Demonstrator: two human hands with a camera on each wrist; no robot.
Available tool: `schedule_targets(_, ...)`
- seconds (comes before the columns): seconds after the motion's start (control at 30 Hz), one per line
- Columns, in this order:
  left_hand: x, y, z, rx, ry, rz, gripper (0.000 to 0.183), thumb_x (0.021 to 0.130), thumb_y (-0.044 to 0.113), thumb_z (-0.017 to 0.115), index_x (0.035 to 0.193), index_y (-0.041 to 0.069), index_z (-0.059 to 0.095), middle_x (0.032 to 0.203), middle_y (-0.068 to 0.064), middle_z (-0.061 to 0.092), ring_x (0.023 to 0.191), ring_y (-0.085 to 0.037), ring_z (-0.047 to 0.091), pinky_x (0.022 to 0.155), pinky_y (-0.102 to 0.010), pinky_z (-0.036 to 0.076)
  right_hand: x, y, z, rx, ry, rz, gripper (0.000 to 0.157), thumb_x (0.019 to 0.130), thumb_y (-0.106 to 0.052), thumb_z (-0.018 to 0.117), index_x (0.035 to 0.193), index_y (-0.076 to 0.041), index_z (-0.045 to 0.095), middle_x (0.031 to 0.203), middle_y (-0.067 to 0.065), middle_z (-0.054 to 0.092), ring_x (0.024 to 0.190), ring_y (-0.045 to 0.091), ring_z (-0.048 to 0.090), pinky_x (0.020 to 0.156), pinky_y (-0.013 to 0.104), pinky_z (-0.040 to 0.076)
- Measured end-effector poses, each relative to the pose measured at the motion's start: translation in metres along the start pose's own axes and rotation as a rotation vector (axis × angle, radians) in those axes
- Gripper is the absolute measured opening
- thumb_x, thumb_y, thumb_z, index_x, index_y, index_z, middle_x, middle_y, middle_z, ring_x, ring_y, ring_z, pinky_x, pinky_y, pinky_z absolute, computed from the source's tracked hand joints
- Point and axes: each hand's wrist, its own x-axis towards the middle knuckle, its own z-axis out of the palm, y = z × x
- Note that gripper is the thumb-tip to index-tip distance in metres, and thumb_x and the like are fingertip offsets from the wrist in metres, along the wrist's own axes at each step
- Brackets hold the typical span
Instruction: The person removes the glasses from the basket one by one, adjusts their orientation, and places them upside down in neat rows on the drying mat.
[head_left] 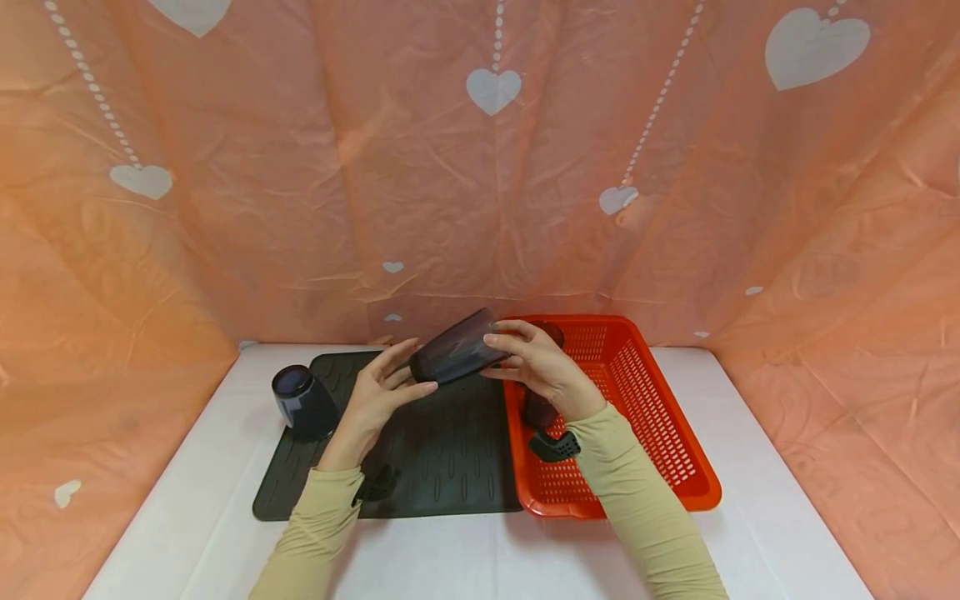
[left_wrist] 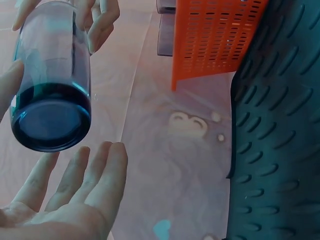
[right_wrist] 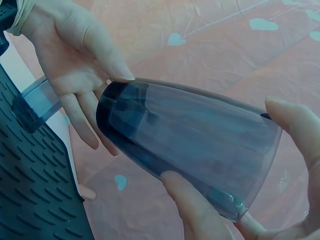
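Observation:
A dark tinted drinking glass (head_left: pixel 453 346) is held tilted above the mat, its thick base toward the left and its mouth toward the right. My right hand (head_left: pixel 547 367) grips it near the mouth, thumb on one side and fingers on the other. At the base, my left hand (head_left: pixel 375 400) has its fingers spread and loosely straight; its thumb lies right at the glass's edge in the left wrist view, and the other fingers (left_wrist: pixel 107 170) stand apart from the base. A second tinted glass (head_left: pixel 303 404) stands upside down at the mat's left side.
A black ribbed drying mat (head_left: pixel 442 467) covers the middle and left of the white table (head_left: pixel 420 558). To its right sits an orange plastic basket (head_left: pixel 678 446) with more tinted glasses (head_left: pixel 551 332) along its left side. A peach curtain (head_left: pixel 420 183) with hearts hangs behind.

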Motion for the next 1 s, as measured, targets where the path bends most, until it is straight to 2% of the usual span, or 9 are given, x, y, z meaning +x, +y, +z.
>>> schedule_targets(0.27,0.001,-0.004,0.006,-0.018,-0.001,0.026,0.075,0.074,-0.001,0.08,0.14,0.015,0.048,0.141,-0.003,0.045,0.117,-0.026,0.052,0.083,-0.028,0.052,0.001,0.002,0.0,-0.011,0.004,-0.001,0.043,0.089,-0.005,0.064,0.125,-0.001,0.043,0.104,0.012,0.052,0.074,0.022,0.062,0.087,0.053,0.05)
schedule_targets(0.47,0.0,-0.006,0.01,-0.035,0.001,0.049,0.072,0.076,0.0,0.079,0.139,0.008,0.047,0.138,-0.005,0.048,0.116,-0.025,0.054,0.085,-0.03,0.052,0.001,0.004,0.0,-0.01,0.01,0.006,0.045,0.089,-0.005,0.065,0.128,-0.001,0.042,0.108,0.013,0.051,0.076,0.023,0.063,0.087,0.052,0.05)
schedule_targets(1.0,-0.001,-0.008,0.015,-0.145,0.021,0.066,0.066,0.078,-0.004,0.076,0.137,0.004,0.048,0.134,-0.011,0.049,0.118,-0.027,0.052,0.087,-0.031,0.051,0.0,0.005,-0.002,0.011,-0.001,0.022,0.041,0.091,-0.009,0.065,0.126,0.0,0.045,0.103,0.012,0.058,0.083,0.026,0.065,0.088,0.053,0.049)
